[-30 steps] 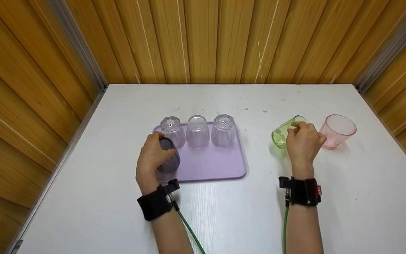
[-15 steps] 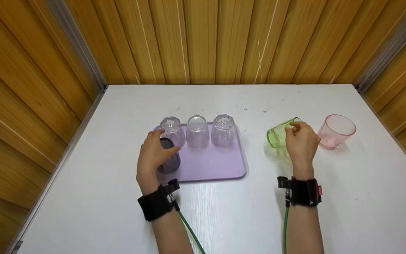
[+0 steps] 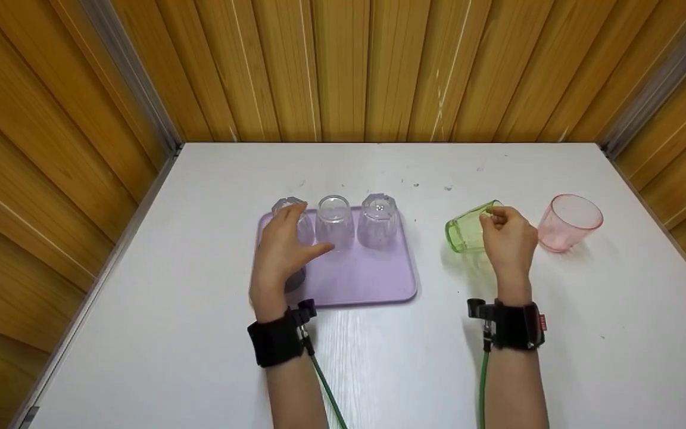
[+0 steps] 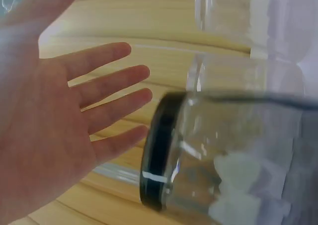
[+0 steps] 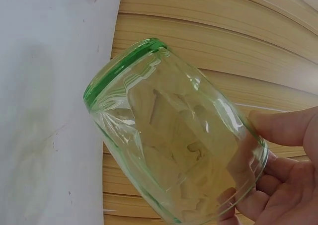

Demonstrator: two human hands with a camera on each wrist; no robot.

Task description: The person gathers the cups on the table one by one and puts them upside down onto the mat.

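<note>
My left hand [image 3: 283,250] is spread above the front left of the lilac tray [image 3: 364,277], fingers extended and thumb out. Just under it stands a dark grey glass [image 3: 296,281], mostly covered by the hand in the head view. In the left wrist view a gap shows between the fingers [image 4: 117,101] and that glass's thick dark base [image 4: 161,153], which faces up. My right hand [image 3: 508,247] pinches the rim of a green glass [image 3: 465,229] between thumb and fingers. The green glass is tilted, its thick base pointing left and lifted off the table in the right wrist view.
Three clear glasses stand upside down along the tray's back: a left one [image 3: 288,205] partly behind my hand, a middle one [image 3: 334,223] and a right one [image 3: 378,221]. A pink glass [image 3: 566,223] stands mouth up right of my right hand. Wood-look panels [image 3: 343,71] enclose the white table.
My left hand has opened, let go of the dark glass and moved up and right over it. The green glass has tipped further and shifted slightly left in my right hand.
</note>
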